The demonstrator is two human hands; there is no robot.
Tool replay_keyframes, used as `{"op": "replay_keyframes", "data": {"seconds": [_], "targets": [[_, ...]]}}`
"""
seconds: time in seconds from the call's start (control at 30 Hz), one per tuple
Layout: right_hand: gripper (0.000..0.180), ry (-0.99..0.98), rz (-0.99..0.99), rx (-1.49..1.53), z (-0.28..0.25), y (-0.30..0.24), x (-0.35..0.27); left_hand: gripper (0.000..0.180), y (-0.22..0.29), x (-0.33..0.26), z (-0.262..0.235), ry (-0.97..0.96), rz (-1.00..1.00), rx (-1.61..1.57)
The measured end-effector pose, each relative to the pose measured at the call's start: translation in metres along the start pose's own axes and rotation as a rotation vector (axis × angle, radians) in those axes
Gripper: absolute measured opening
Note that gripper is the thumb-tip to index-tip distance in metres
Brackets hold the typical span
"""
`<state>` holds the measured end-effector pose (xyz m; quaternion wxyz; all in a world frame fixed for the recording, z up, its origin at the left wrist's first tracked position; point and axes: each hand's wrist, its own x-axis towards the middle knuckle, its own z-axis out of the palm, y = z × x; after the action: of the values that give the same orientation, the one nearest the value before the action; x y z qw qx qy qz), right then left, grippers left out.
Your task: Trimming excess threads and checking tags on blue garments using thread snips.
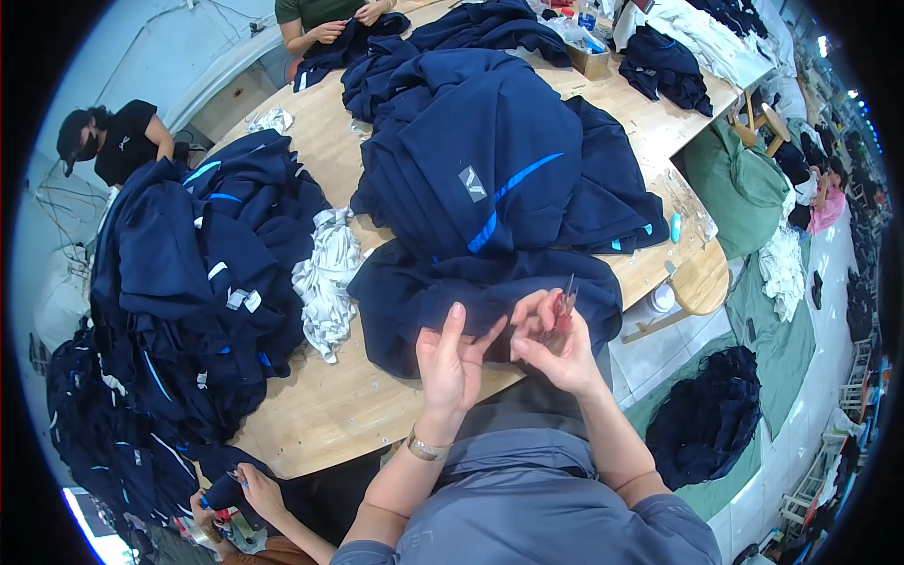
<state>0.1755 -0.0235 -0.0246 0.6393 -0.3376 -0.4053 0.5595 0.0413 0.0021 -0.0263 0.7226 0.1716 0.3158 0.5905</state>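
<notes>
My left hand is raised over the near edge of the table, thumb up and fingers apart, with nothing visible in it. Close beside it, my right hand has its fingers curled round small red-handled scissors, blades pointing up and away from me. Its thumb and a fingertip come near each other; whether a thread is between them is too small to tell. Under both hands lies a dark navy garment, spread along the table's edge.
Beyond stands a big navy garment pile with blue stripes; another heap fills the left. White cloth strips lie between them. A wooden stool stands at the right. Co-workers' hands handle dark cloth at the far side and lower left.
</notes>
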Motion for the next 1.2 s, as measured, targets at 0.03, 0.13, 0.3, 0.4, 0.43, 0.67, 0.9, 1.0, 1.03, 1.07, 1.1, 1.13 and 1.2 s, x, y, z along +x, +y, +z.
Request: {"op": "replay_keyframes", "data": {"seconds": [0.03,0.13,0.3,0.4,0.43,0.67,0.9,1.0,1.03,1.07,1.1,1.13,1.2], "targets": [[0.022,0.0,-0.001,-0.001,-0.006,0.002,0.001,0.012,0.003,0.0,0.004,0.02,-0.037,-0.014],[0.026,0.009,-0.102,-0.745,-0.019,0.007,0.002,0.014,0.002,0.001,-0.001,0.012,-0.06,-0.018],[0.033,0.002,-0.311,-1.179,-0.011,0.009,0.006,0.017,-0.002,-0.001,-0.005,-0.005,-0.018,-0.001],[0.033,-0.003,-0.342,-1.339,-0.01,0.01,0.007,0.015,-0.002,-0.001,-0.003,0.015,-0.012,0.015],[0.033,-0.008,-0.355,-1.372,-0.009,0.009,0.008,0.015,-0.003,-0.001,-0.003,0.021,0.005,0.024],[0.031,-0.029,-0.442,-1.457,-0.009,0.004,0.011,0.013,-0.009,-0.002,-0.003,0.043,0.09,0.111],[0.031,-0.008,-0.43,-1.442,-0.013,0.007,0.008,0.013,-0.009,-0.002,0.0,0.048,0.114,0.105],[0.031,-0.03,-0.459,-1.456,-0.014,0.007,0.007,0.013,-0.008,-0.003,0.002,0.062,0.101,0.095],[0.031,-0.033,-0.462,-1.458,-0.013,0.007,0.007,0.013,-0.008,-0.003,0.002,0.068,0.094,0.097],[0.03,-0.037,-0.466,-1.46,-0.013,0.008,0.007,0.013,-0.008,-0.004,0.002,0.074,0.088,0.1],[0.03,-0.036,-0.466,-1.46,-0.012,0.008,0.008,0.013,-0.009,-0.004,0.002,0.074,0.088,0.1],[0.029,-0.036,-0.471,-1.453,-0.012,0.007,0.008,0.013,-0.01,-0.004,0.002,0.075,0.092,0.111],[0.029,-0.037,-0.476,-1.446,-0.01,0.006,0.009,0.013,-0.011,-0.005,0.0,0.076,0.097,0.123]]}}
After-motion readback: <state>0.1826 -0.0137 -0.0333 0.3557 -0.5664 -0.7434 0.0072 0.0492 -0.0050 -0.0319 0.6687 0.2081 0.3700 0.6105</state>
